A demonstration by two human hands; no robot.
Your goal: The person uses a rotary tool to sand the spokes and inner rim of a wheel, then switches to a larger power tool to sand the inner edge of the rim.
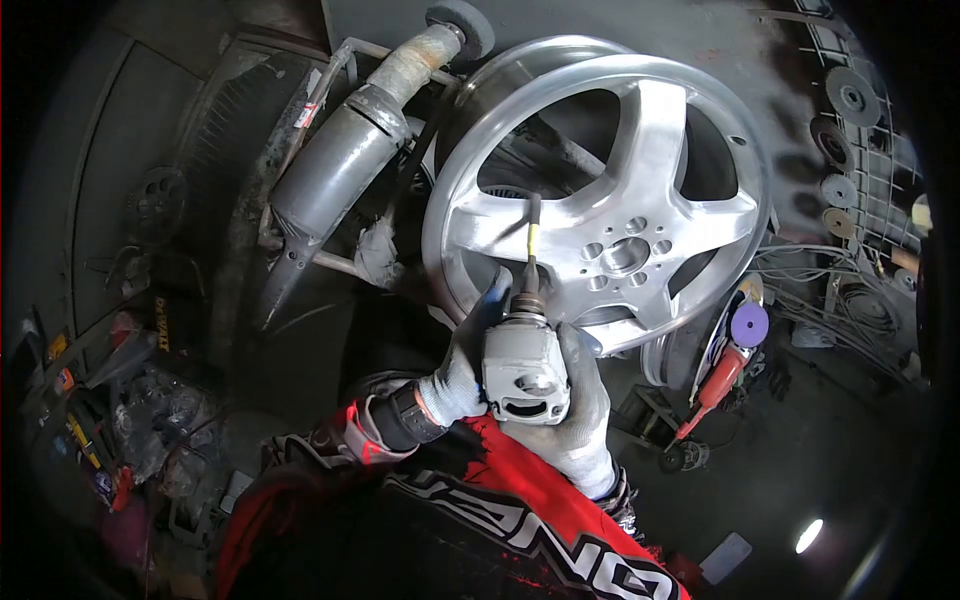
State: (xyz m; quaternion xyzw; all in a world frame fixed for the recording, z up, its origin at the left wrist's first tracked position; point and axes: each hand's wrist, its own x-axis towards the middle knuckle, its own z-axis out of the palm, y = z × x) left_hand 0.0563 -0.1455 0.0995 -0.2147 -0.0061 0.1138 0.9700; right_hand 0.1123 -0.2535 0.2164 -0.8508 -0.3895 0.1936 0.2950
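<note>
A grey die grinder [524, 362] is held between my two gloved hands, pointing away from me. From its collet runs a thin shaft with a yellow band and a dark tip, which overlaps the hub side of a spoke. My left hand [462, 362] wraps the tool's left side, its thumb side up near the collet. My right hand [584, 425] closes round the right side and rear of the body. Just beyond the tool stands a bare, shiny alloy wheel [655, 130] with broad spokes, tilted towards me.
Left of the wheel is a large grey motor [340, 165] with a round buffing wheel [468, 28] at its end. On the right, a red angle grinder [715, 390] carries a purple disc [749, 324]. Abrasive discs [852, 97] hang on a wire rack. Clutter with plastic bags [175, 425] lies lower left.
</note>
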